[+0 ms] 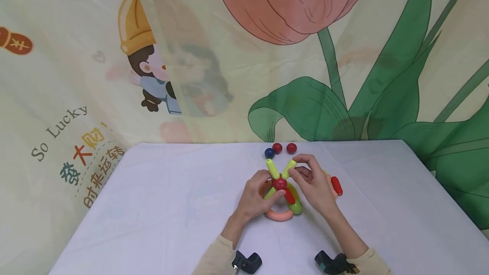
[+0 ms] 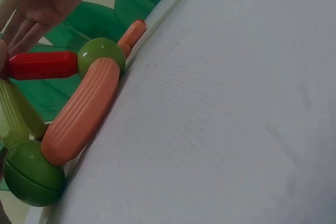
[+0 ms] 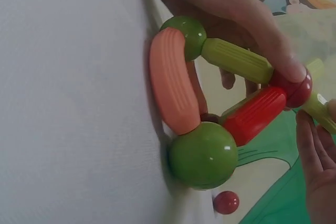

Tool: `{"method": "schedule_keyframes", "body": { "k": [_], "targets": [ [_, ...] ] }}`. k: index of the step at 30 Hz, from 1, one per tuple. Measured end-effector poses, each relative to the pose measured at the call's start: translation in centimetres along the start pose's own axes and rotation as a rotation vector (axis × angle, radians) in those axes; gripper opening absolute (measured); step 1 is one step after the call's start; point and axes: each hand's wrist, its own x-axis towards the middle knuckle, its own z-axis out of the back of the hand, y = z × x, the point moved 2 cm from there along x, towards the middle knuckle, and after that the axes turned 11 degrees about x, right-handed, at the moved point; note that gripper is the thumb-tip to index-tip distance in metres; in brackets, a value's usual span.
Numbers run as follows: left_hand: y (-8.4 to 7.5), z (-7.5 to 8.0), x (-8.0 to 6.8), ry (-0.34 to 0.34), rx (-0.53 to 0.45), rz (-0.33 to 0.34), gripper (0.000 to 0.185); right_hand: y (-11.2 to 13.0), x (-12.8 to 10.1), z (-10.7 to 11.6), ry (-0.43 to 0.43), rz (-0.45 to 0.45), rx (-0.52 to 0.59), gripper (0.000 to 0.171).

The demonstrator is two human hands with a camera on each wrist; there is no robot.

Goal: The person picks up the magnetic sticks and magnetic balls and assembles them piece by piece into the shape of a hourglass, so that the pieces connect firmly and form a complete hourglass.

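A toy frame of balls and ribbed rods stands on the white table. At its top is a red ball [image 1: 280, 183], which my left hand [image 1: 250, 196] grips between thumb and fingers. Two yellow-green rods stick up from that ball in a V. My right hand [image 1: 315, 186] pinches the right-hand rod [image 1: 289, 169] near its upper end; the left-hand rod [image 1: 272, 168] stands free. Lower down, a red rod [image 3: 256, 115] and a yellow-green rod [image 3: 237, 60] slope to green balls [image 3: 203, 156], joined by a curved pink rod [image 3: 173, 80] at the base. My left fingers hide the far side.
Behind the frame lie a blue ball [image 1: 269, 153] and two red balls, one left [image 1: 277, 147] and one right [image 1: 291, 148]. Beyond my right hand lie a red rod [image 1: 336, 186] and partly hidden pink pieces. A printed curtain [image 1: 206, 130] hangs at the table's back edge.
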Motion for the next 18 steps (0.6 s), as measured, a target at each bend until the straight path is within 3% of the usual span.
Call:
{"method": "schedule_keyframes", "body": {
  "k": [13, 18],
  "targets": [
    [-0.06, 0.13, -0.1, -0.006, 0.108, -0.023, 0.036, 0.13, -0.17, -0.49, 0.023, 0.007, -0.08, 0.044],
    [-0.15, 0.08, -0.24, 0.007, 0.15, -0.011, 0.04, 0.16, -0.28, -0.7, 0.049, 0.059, -0.151, 0.046]
  ]
}}
